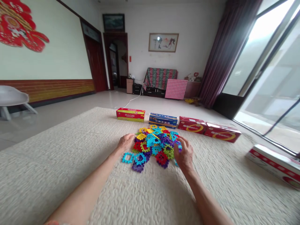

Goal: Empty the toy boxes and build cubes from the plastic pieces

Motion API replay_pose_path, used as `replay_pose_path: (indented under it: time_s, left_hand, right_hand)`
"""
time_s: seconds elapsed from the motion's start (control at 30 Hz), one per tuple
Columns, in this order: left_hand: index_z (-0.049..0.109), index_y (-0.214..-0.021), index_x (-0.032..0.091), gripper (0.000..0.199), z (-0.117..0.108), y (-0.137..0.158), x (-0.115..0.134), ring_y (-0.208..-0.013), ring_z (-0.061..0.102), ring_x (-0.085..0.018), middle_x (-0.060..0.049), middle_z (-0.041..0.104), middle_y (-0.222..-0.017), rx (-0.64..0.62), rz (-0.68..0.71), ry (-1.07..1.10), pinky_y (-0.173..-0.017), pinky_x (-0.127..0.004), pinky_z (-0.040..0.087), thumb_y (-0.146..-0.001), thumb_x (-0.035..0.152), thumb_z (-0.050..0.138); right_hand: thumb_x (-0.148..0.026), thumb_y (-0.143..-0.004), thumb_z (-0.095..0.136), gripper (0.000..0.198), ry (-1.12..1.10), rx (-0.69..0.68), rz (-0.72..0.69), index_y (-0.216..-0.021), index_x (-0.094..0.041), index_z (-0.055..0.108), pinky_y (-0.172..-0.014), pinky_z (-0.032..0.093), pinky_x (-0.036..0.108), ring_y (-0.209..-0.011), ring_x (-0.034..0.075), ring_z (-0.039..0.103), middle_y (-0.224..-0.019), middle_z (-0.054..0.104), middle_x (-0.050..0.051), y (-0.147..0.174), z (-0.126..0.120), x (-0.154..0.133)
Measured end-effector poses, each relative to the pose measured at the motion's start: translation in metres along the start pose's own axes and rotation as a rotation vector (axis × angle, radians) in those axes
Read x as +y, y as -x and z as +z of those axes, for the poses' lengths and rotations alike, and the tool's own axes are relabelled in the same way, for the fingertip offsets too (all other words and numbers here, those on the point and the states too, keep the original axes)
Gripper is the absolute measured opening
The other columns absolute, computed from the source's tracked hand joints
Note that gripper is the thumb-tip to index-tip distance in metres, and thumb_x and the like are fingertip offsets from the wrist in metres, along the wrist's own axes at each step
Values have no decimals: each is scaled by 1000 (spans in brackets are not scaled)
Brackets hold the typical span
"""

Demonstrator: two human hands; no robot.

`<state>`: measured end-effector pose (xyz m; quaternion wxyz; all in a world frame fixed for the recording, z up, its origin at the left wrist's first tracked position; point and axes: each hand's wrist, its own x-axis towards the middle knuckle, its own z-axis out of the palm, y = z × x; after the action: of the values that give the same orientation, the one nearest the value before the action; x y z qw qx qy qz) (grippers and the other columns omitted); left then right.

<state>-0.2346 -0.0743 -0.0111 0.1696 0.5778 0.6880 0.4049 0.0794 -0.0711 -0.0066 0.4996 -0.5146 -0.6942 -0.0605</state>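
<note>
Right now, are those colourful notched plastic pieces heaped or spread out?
Mostly heaped: the colourful notched plastic pieces overlap in layers on the cream quilted cover.

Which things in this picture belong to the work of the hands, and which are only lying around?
In use:
pile of coloured plastic pieces
left hand, at the pile's left edge
right hand, at its right edge

Probably just around:
four boxes beyond the pile, role unclear
white-and-red box
white chair
</note>
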Motion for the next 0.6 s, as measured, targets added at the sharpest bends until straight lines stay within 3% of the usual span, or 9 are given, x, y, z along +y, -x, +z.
replay_pose_path:
  time_s: [0.07, 0.17, 0.33, 0.47, 0.6]
  left_hand:
    - [70, -107, 22, 33, 5, 3, -6, -110, 63, -19, -5, 71, -116, 61, 18, -44, -99, -29, 45, -86, 25, 45]
    - [68, -111, 21, 36, 12, 5, -13, -114, 61, -18, -6, 69, -120, 104, 77, -68, -101, -30, 44, -87, 21, 41]
    - [64, -117, 17, 39, 18, 4, -20, -114, 61, -20, -10, 67, -122, 29, 246, -40, -102, -31, 45, -91, 28, 37]
    - [59, -125, 16, 42, 21, 2, -21, -110, 63, -21, -11, 68, -120, 43, 227, -26, -97, -33, 48, -93, 28, 34]
    - [60, -124, 17, 41, 23, 1, -20, -110, 63, -22, -10, 68, -119, 66, 233, -27, -98, -33, 48, -91, 23, 36]
  right_hand:
    - [-25, -87, 46, 28, -78, -122, -142, -108, -19, 63, -99, 40, 40, -114, 23, 55, -119, 64, 10, -10, 7, -30]
    - [-18, -85, 48, 30, -62, -421, -294, -110, -21, 64, -100, 39, 37, -114, 21, 57, -121, 65, 7, -30, 26, -80]
    - [-9, -81, 49, 39, 215, -839, -414, -116, -21, 64, -98, 41, 34, -117, 20, 56, -123, 64, 7, -60, 74, -133]
    - [-7, -78, 55, 35, 300, -920, -416, -108, -19, 68, -94, 43, 39, -107, 24, 61, -112, 69, 11, -65, 106, -136]
    - [-6, -77, 57, 23, 315, -919, -427, -91, -18, 71, -96, 41, 43, -96, 24, 66, -95, 73, 10, -67, 120, -133]
